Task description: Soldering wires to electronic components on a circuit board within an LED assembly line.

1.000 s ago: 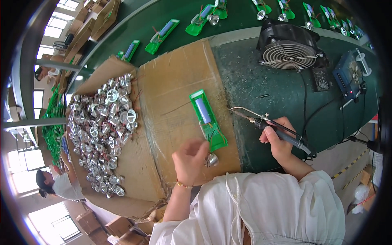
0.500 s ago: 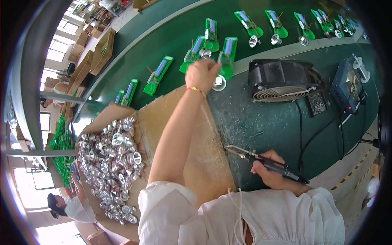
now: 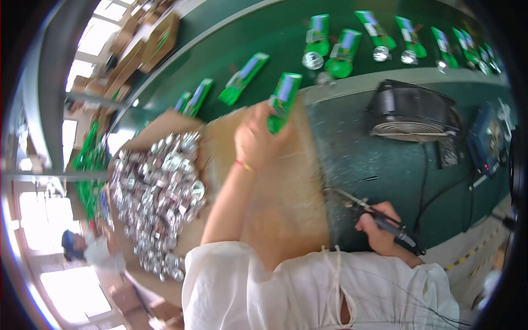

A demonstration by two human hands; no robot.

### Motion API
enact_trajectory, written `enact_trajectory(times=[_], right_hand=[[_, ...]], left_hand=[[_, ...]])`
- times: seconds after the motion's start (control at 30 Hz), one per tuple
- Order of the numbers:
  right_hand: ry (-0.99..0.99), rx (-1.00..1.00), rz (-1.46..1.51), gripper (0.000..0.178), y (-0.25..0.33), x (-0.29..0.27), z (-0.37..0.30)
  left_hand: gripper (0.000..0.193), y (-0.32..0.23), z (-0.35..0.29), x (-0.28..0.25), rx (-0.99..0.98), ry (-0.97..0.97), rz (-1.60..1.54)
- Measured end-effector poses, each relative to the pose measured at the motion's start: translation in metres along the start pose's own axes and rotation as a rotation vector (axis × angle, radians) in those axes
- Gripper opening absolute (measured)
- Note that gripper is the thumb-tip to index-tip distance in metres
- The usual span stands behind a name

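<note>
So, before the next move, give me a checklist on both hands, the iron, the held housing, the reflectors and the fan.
1. Left hand free: not ok, it grips a green housing.
2. Right hand holding the soldering iron: ok.
3. Iron tip apart from the left hand: ok.
4. Housing's wiring sound: cannot tell, blurred.
5. Reflectors in supply: ok, heaped at left.
6. Fan turning: cannot tell.

Markings: none legible.
Readable text, labels, numbers or signs: none on green casings (image 3: 282, 107), black fan (image 3: 412, 107) or blue unit (image 3: 482, 140).
</note>
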State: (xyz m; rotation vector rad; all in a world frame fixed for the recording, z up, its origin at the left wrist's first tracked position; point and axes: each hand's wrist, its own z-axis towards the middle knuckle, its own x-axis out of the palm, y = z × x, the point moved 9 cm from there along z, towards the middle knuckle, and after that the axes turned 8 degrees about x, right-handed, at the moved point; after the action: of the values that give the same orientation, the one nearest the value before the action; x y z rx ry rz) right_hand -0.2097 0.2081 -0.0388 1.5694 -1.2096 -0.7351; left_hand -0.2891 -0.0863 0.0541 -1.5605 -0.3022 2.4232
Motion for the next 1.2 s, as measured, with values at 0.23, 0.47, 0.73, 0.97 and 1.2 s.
enact_trajectory(times=[0.23,0.47,0.73,0.97,1.2], right_hand=[[0.001,-0.156,-0.044,0.015,0.01,0.01,0.001],[-0.071,-0.225,-0.067,0.015,0.013,0.007,-0.005],[-0.069,-0.244,-0.061,0.015,0.02,0.012,-0.015],[0.209,-0.304,-0.096,0.02,0.042,0.067,-0.033],[0.166,-0.31,-0.074,0.013,0.037,0.079,-0.026]], left_hand=[[0.045,-0.058,-0.146,-0.042,-0.289,0.051,-0.035],[0.03,0.082,-0.172,-0.125,-0.514,-0.322,0.523],[0.011,0.094,-0.189,-0.11,-0.64,-0.377,-0.238],[0.012,-0.02,-0.223,-0.036,-0.91,-0.09,-0.773],[0.013,-0.032,-0.202,-0.025,-0.585,-0.105,-0.55]])
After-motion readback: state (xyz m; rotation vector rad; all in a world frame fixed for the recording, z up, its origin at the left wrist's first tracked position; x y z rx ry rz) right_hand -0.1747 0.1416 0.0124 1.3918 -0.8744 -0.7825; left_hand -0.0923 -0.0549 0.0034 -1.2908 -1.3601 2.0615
